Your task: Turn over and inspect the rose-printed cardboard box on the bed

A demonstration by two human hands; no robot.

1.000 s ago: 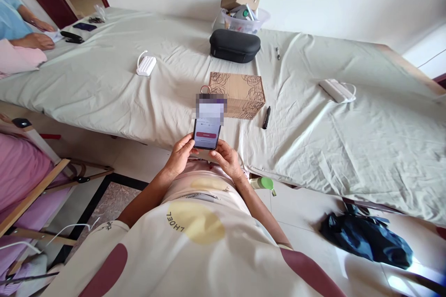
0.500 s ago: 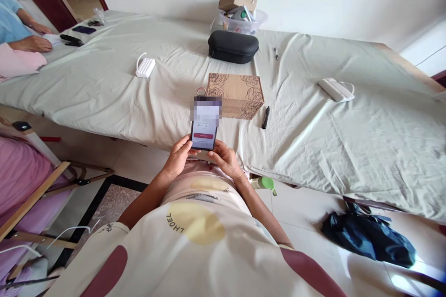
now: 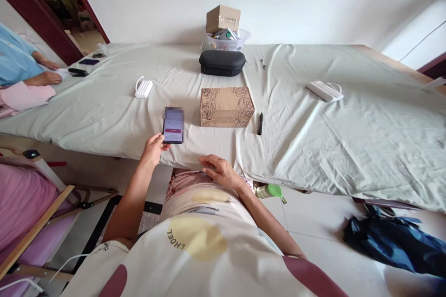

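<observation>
My left hand (image 3: 154, 147) is closed around the lower left corner of a smartphone (image 3: 173, 127), its lit screen facing me and partly blurred out. At the table's front edge, my right hand (image 3: 220, 169) holds nothing; its fingers are slightly bent and apart. Beyond that hand sits a cardboard box (image 3: 227, 107) printed with dark scribbled flowers. A black marker (image 3: 260, 124) lies just right of the box. Left of the box and behind the phone is a white power bank (image 3: 144, 87) with a cable loop.
Farther back are a black zip case (image 3: 222, 63), a plastic basin (image 3: 240, 39) with a carton (image 3: 223, 18) on top, and a pen (image 3: 263, 64). Another white power bank (image 3: 324, 91) lies right. A co-worker's hands (image 3: 45, 76) are at far left. A green-lidded bottle (image 3: 270, 190) is below the edge.
The phone, held in both hands before, has moved left with my left hand alone. My right hand has let go of it and come down to the table edge. The view has tilted up.
</observation>
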